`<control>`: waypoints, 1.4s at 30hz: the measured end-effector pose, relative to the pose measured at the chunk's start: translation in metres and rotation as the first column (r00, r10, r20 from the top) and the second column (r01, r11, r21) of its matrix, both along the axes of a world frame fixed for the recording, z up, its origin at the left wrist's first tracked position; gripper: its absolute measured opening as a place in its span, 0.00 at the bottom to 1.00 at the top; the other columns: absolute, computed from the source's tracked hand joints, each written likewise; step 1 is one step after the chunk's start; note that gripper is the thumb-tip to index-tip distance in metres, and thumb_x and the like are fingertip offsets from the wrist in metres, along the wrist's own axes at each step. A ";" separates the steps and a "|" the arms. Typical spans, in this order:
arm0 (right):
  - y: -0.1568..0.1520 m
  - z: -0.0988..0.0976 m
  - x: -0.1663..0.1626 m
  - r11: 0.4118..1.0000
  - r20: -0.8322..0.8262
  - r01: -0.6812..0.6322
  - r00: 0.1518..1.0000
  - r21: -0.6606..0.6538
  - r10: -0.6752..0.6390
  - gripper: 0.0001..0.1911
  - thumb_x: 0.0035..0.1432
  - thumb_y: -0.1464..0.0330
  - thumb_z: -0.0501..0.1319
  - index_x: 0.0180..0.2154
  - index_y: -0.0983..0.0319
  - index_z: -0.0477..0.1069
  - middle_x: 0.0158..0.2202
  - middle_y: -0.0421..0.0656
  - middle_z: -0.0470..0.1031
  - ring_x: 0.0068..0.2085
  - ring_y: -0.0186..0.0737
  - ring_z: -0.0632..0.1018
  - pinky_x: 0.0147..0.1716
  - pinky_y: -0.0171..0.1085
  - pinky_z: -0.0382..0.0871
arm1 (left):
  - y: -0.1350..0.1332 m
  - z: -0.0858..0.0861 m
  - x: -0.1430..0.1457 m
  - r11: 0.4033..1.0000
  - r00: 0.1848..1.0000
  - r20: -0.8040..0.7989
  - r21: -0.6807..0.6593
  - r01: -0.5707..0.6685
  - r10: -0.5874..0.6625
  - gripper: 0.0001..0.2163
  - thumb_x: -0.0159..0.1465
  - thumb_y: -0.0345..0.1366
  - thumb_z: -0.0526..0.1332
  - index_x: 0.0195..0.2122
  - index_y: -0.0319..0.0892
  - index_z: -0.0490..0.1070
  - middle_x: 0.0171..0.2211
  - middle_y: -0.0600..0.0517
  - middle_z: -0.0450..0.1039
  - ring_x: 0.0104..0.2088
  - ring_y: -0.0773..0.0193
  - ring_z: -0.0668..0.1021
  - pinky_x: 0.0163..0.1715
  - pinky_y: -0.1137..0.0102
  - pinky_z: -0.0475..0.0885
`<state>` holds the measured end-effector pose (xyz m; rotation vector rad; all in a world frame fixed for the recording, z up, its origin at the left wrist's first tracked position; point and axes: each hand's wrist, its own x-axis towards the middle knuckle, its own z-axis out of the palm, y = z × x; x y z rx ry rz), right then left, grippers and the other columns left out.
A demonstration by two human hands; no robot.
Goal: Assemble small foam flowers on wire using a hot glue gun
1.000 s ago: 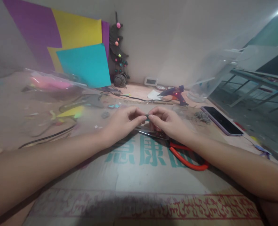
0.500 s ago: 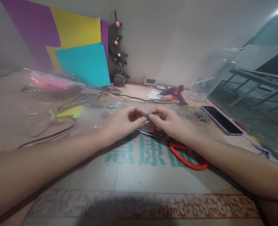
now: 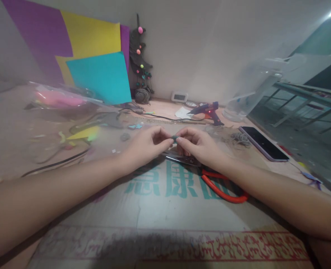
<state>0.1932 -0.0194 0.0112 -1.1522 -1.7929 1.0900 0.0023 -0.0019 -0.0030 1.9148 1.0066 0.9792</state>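
My left hand [image 3: 150,144] and my right hand [image 3: 199,144] meet at the middle of the work surface, fingertips pinched together on a small dark green piece [image 3: 174,138] held between them. Both hands hover just above a flattened cardboard sheet [image 3: 159,209] printed with green characters. Red-handled scissors [image 3: 218,186] lie on the cardboard under my right wrist, their metal blades reaching beneath my hands.
A blue glue gun [image 3: 207,111] sits at the back, a phone [image 3: 263,142] to the right, and a tangle of twine [image 3: 239,139] beside it. Teal, yellow and purple paper sheets [image 3: 98,76] lean on the wall. A dark decorated felt tree [image 3: 140,63] stands in the corner. Cables and scraps lie left.
Almost nothing differs; both hands stay pinched on the small piece, with only slight finger shifts.
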 end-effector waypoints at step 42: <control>-0.001 0.000 0.001 1.000 0.028 -0.006 1.000 0.002 0.006 0.11 0.60 0.60 0.60 0.36 0.62 0.67 0.21 0.35 0.69 0.21 0.29 0.67 0.20 0.30 0.61 | -0.002 0.004 -0.001 0.997 0.998 -0.059 0.078 0.000 0.005 0.09 0.64 0.41 0.58 0.35 0.41 0.73 0.32 0.52 0.76 0.33 0.62 0.77 0.34 0.69 0.69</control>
